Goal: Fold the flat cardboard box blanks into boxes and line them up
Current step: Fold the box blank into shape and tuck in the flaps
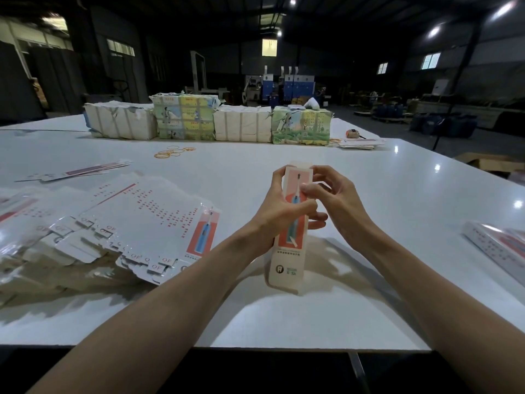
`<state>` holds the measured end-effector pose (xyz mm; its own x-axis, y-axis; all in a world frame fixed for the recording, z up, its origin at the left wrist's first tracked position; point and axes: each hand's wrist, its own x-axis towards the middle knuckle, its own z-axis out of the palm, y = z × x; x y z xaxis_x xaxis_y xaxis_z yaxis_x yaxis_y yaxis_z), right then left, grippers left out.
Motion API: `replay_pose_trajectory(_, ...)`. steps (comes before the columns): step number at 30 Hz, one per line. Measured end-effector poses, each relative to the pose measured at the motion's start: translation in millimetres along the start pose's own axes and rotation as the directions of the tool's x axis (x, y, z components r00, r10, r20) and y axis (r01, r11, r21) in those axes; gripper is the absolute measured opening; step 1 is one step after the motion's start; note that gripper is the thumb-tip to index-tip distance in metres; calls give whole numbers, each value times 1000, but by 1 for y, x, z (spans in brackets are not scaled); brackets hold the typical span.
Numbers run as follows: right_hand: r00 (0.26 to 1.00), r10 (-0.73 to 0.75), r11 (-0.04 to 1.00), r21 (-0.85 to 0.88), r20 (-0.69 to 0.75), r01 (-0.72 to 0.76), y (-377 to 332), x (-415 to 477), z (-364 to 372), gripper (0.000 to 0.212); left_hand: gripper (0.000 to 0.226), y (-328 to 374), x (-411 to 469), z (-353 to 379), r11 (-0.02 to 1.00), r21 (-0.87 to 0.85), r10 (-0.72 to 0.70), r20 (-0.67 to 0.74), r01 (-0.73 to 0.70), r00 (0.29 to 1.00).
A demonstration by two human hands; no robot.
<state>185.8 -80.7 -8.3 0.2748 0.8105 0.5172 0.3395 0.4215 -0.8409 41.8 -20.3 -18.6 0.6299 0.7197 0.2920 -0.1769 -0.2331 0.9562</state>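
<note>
Box [287,265]: half-formed sleeve held upright above the worktop [284,322], just toward 5 o'clock of centre.
Handling: likely light, thin card that creases easily. Hold the long edges, not the flaps.
Left hand [279,214]: grip wrapped round the box's middle.
Right hand [338,200]: grip pinching its upper right edge.
Blank pile [147,223]: fanned at 9 o'clock.
Worktop: white, glossy.
Room: dim warehouse, wrapped bundles [241,123] at 12 o'clock.

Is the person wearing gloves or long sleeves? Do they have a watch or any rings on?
No gloves: the left hand and the right hand are both bare. No sleeves show either. The left forearm and the right forearm are uncovered all the way to the picture's edge. I can see no watch, bracelet or ring, though some of the fingers are partly hidden.
</note>
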Motion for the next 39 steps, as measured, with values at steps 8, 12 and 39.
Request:
replay_pose_trajectory(8, 993, 107, 986, 134, -47, -99, 5, 3, -5, 27, 85, 1, 1, -4, 996, -12, -85, 70, 86, 994)
replay_pose_trajectory(12, 980, 146, 988, 64, -133, -139, 6, 6, -11, 29, 87, 0, 0, -1, 990, 71, -126, 132, 118, 983)
replay_pose_trajectory(39, 943, 328, 897, 329, -50, -294, -9, 10, -25, 8, 92, 4, -6, 0, 981, 164, -130, 182, 100, 975)
